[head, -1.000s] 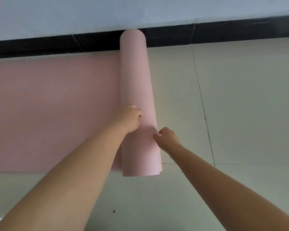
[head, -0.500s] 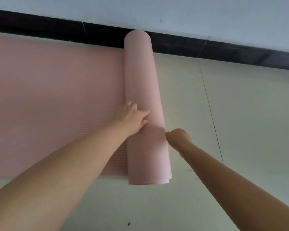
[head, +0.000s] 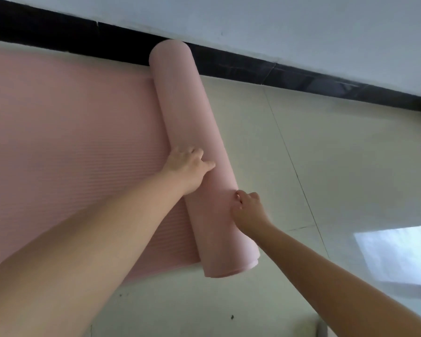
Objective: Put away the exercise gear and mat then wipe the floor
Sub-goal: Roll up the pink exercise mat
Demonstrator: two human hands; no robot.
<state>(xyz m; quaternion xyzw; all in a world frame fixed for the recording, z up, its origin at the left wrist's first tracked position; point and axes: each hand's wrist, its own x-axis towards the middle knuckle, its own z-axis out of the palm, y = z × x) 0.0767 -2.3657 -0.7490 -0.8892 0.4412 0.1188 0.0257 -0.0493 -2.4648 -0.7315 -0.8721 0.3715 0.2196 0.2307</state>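
No brand, label or writing shows on anything in view. The pink mat (head: 66, 147) lies partly rolled on the pale tiled floor (head: 338, 154): the roll (head: 192, 132) runs from the black skirting (head: 229, 64) under the wall (head: 277, 25) toward the person, its near end open, and the flat ribbed part spreads away to the left.

The left hand (head: 185, 169) rests on top of the roll with fingers laid nearly straight over the curve and the thumb pointing right; this grip holds nothing closed, it presses. The right hand (head: 248, 210) sits against the roll's right flank lower down, fingers curled in; whether that grip pinches the mat or only pushes against it cannot be told.

Against half a second ago, the view has tilted, so roll and skirting slant more steeply. The right hand, then just off the roll's edge, now touches it. A bright window reflection (head: 394, 254) has come into view on the floor at the right.
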